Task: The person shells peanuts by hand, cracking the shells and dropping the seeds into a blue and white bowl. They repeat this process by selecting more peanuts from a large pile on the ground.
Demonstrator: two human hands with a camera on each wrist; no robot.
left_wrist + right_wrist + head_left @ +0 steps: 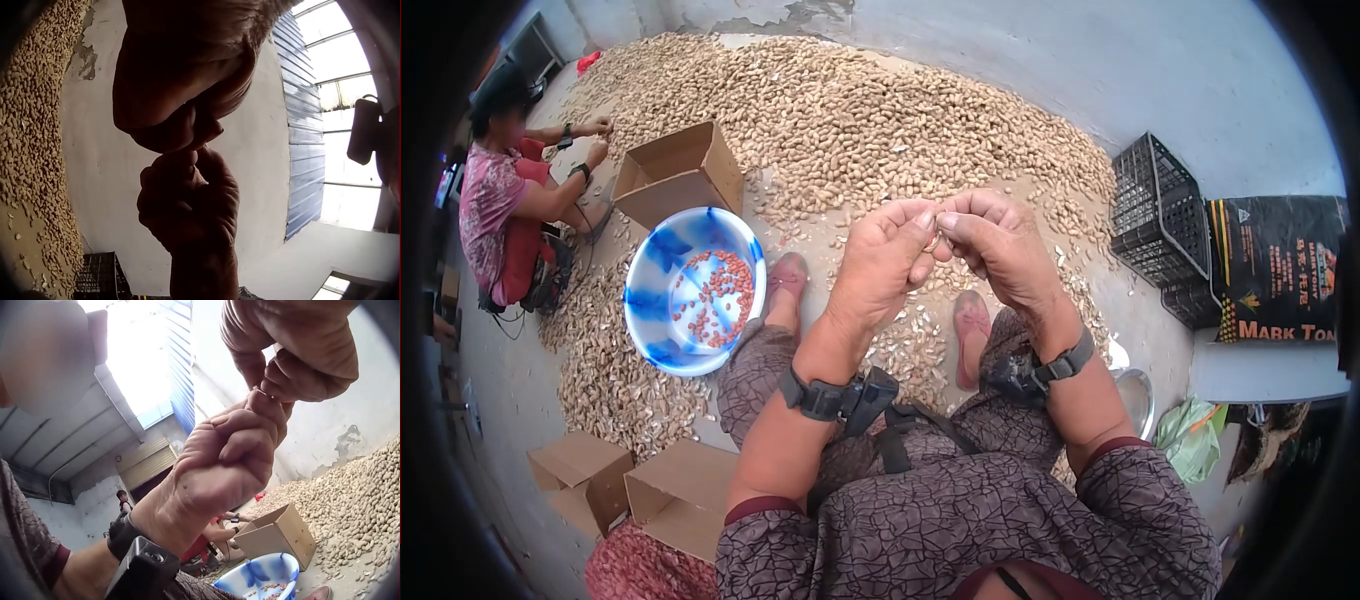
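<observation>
Fingertip to fingertip above the floor, my left hand [885,255] and right hand [1005,250] pinch a small peanut [937,222] between thumbs and fingers, mostly covered by them. The left wrist view has the left hand [181,75] above the right hand [190,206], both dark, the peanut hidden. In the right wrist view the left hand [225,450] meets the right hand [306,344] at the fingertips. A blue and white basin [645,290] holds reddish kernels [725,290], left of my legs. Unshelled peanuts [840,110] lie heaped ahead.
Empty shells [615,385] litter the floor. A cardboard box [670,195] stands behind the basin, more boxes [685,490] at lower left. Another person [510,210] squats at left. Black crates [1155,205], a printed sack [1280,265] and a green bag [1190,435] are at right.
</observation>
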